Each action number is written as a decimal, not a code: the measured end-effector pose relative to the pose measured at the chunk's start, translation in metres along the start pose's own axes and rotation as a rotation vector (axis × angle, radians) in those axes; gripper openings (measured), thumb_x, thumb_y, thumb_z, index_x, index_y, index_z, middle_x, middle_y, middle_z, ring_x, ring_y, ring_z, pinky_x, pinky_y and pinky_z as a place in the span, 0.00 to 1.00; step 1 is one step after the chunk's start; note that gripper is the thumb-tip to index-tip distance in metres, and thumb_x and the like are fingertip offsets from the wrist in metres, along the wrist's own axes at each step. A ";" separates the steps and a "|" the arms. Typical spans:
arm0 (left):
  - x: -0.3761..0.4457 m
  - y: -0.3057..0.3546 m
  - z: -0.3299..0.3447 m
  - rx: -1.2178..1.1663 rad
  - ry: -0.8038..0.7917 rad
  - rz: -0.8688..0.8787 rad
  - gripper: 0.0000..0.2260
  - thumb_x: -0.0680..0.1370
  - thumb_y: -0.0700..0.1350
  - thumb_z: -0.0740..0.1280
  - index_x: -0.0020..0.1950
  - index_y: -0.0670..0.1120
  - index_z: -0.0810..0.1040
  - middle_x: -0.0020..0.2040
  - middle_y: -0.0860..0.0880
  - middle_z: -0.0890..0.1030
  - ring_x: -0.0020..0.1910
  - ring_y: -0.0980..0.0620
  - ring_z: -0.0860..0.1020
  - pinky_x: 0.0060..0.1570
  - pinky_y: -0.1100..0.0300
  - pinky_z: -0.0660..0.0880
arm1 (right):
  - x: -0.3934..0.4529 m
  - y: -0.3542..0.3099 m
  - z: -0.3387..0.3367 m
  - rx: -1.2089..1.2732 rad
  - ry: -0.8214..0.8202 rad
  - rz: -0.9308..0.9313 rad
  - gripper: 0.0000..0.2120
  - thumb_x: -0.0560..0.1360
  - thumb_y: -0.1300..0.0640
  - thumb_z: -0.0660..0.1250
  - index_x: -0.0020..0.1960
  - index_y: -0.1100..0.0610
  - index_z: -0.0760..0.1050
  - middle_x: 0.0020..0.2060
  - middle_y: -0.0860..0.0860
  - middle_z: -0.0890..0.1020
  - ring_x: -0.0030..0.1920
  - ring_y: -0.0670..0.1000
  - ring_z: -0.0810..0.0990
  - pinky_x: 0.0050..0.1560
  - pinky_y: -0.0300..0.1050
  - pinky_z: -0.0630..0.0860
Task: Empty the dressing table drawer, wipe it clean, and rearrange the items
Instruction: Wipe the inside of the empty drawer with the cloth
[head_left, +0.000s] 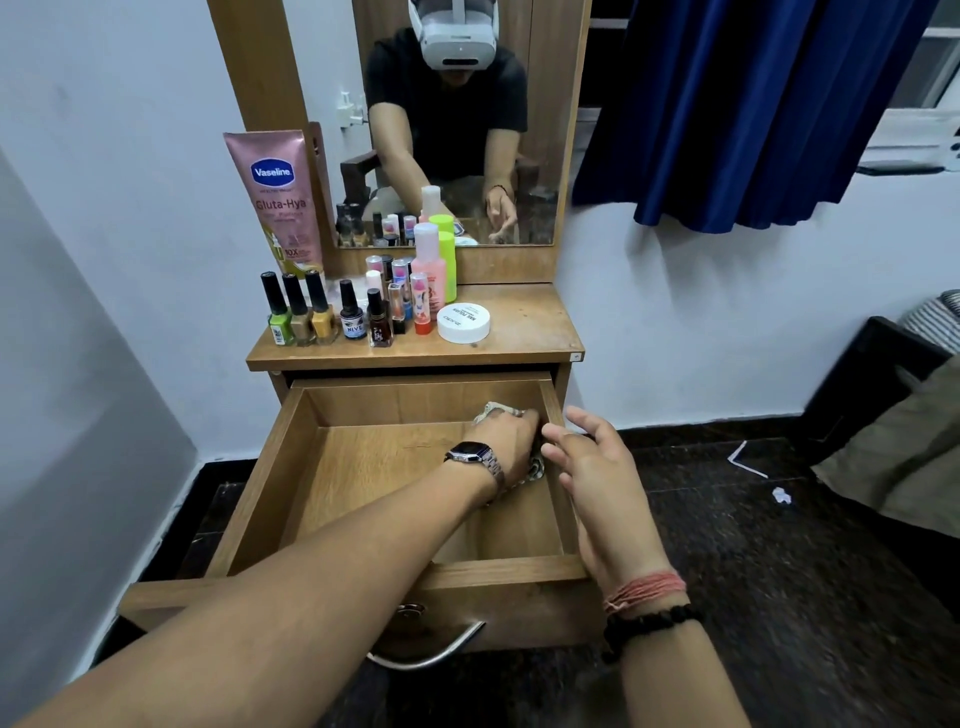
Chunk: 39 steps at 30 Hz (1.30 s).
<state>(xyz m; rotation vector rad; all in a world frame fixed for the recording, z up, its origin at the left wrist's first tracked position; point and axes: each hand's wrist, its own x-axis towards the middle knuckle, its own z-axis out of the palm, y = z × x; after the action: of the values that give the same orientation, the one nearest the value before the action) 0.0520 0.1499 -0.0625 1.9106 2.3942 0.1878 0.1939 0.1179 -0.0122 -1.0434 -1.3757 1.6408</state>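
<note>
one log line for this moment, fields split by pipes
stage: wiping drawer | left hand: presses cloth in far right corner | right hand: open, at right wall | drawer otherwise empty | cosmetics on tabletop

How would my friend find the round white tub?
Look at the wooden dressing table top under the mirror. At the right end of the row of little bottles sits the flat round white tub, the only low, wide thing there.

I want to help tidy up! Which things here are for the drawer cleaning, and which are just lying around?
For the job:
drawer
cloth under the left hand
nail polish bottles
Vaseline tube
white jar

Just lying about:
blue curtain
paper scraps on the floor
</note>
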 end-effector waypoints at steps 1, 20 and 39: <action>0.000 0.000 0.001 0.013 -0.003 0.012 0.11 0.76 0.43 0.61 0.58 0.44 0.69 0.55 0.39 0.77 0.55 0.39 0.75 0.44 0.54 0.71 | 0.000 0.000 0.000 0.000 0.001 -0.002 0.13 0.79 0.58 0.61 0.63 0.50 0.72 0.54 0.49 0.80 0.55 0.46 0.79 0.48 0.35 0.70; -0.055 -0.022 -0.034 0.073 -0.202 0.254 0.13 0.74 0.42 0.64 0.58 0.46 0.70 0.48 0.43 0.80 0.46 0.42 0.78 0.40 0.55 0.72 | -0.004 -0.004 -0.001 0.070 -0.002 0.016 0.11 0.79 0.57 0.61 0.61 0.52 0.74 0.57 0.48 0.80 0.54 0.44 0.78 0.43 0.33 0.69; -0.030 0.008 -0.014 -0.095 -0.280 0.104 0.29 0.67 0.56 0.75 0.63 0.47 0.72 0.65 0.47 0.70 0.62 0.46 0.70 0.64 0.53 0.68 | 0.002 0.000 -0.001 0.116 0.009 0.025 0.12 0.79 0.58 0.61 0.62 0.53 0.74 0.57 0.49 0.78 0.53 0.41 0.77 0.31 0.22 0.70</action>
<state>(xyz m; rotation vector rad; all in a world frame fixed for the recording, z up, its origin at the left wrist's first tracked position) 0.0644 0.1216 -0.0477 1.8793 2.0722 0.0351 0.1940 0.1204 -0.0129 -1.0022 -1.2510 1.7107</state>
